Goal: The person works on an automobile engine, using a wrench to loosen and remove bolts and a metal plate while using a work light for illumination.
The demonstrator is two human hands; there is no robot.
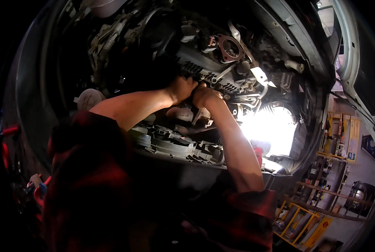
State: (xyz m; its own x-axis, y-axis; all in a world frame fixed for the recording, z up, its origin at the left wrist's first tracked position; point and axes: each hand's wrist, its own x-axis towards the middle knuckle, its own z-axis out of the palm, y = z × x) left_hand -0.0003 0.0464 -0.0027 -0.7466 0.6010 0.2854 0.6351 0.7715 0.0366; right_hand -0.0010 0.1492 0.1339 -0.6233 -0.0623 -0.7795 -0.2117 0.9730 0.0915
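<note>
Both hands reach into a car's engine bay, close together at the middle of the engine. My left hand (181,89) has curled fingers at the lower edge of a dark metal part with rows of ribs (212,66). My right hand (206,96) is just beside it, fingers bent in toward the same spot; what either grips is hidden. A rusty metal part (181,112) lies just below my hands. Above and right of them are a brown flange with a round opening (230,48) and a pale bracket (258,74).
A very bright light (271,128) glares right of my right forearm. A black plastic front panel (162,141) runs below my arms. A white round reservoir (91,99) sits at left. The open bonnet frame (347,50) and yellow wall racks (336,136) are at right; red equipment (7,131) is at far left.
</note>
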